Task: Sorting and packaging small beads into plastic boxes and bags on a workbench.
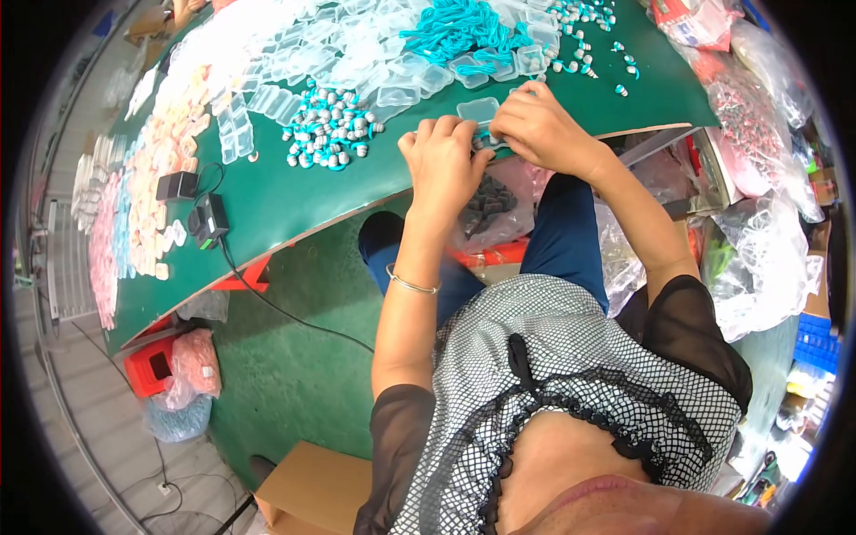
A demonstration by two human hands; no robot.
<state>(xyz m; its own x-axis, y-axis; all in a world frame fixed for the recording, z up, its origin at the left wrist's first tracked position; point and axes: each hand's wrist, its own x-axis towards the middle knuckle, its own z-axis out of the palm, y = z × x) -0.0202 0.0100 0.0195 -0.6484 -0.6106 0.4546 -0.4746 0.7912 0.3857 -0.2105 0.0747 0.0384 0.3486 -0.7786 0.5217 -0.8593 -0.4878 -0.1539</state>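
At the near edge of the green table, my left hand [440,160] and my right hand [541,127] are close together. Both have their fingers closed on a small clear plastic case [478,110], whose flat clear part shows just beyond the fingertips. Something teal and grey shows between the thumbs, mostly covered by the fingers. Left of my hands lies a pile of small grey-and-teal ribbed plugs [328,127]. A heap of clear plastic cases [343,58] spreads behind, with a tangle of teal cords [464,34] on top.
More plugs [580,53] lie scattered at the far right. Peach pieces [169,147] and black adapters with a cable [209,218] sit at the left of the table [267,201]. Bagged parts [744,134] are stacked at right. A cardboard box [321,486] stands on the floor.
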